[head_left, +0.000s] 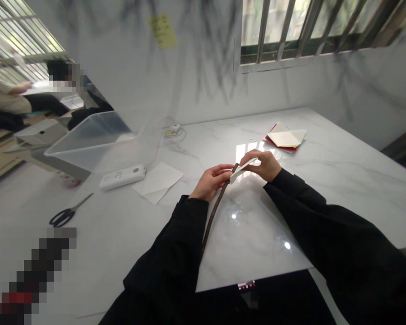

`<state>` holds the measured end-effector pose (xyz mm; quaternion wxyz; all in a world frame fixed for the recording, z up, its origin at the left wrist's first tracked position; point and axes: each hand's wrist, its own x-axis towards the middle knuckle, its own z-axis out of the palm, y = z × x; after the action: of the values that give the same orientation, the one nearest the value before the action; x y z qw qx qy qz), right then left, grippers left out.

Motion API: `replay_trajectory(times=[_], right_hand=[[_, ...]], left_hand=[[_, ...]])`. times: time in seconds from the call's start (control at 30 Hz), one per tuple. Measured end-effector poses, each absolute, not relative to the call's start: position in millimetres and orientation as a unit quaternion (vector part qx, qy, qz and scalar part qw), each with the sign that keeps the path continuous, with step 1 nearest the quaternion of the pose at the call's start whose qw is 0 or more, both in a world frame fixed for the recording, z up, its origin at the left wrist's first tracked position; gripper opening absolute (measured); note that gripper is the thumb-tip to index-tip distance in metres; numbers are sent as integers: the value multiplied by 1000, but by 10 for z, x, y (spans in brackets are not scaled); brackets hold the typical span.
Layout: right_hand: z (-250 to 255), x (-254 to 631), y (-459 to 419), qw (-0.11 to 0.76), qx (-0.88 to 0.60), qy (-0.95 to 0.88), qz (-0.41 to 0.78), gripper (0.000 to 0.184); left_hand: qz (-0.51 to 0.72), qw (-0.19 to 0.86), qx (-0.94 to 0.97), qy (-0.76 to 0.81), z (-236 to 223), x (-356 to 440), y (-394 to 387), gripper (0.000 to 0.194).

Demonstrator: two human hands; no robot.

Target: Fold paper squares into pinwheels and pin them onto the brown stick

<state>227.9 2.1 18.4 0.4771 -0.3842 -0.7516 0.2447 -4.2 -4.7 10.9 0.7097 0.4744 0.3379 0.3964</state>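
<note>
My left hand [211, 181] is closed around the upper end of a thin brown stick [214, 212], which slants down toward my left sleeve. From the other side, my right hand [262, 164] pinches a narrow folded strip of white paper [242, 169]. The strip's lower end meets the stick near my left fingertips; whether it is fixed there I cannot tell. Left of my hands, a creased sheet of white paper [160, 180] lies on the marble-patterned table [250, 243].
Colored paper sheets [286, 137] are piled at the back right. To the left are a white power bank [122, 177], black-handled scissors [67, 215] and a clear plastic bin [88, 140]. A small white item with a cable [173, 130] lies near the wall. Another person sits at far left.
</note>
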Motion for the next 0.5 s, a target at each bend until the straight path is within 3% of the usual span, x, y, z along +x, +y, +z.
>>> replay_trajectory(times=[0.3,0.5], right_hand=[[154,2283,42,480,-386,-733,288,22],[105,2271,84,465,-372,-643,481,41]], left_hand=[[391,712,478,334,87,-52,-34,47],[391,715,480,326,14,-43,-2,50]])
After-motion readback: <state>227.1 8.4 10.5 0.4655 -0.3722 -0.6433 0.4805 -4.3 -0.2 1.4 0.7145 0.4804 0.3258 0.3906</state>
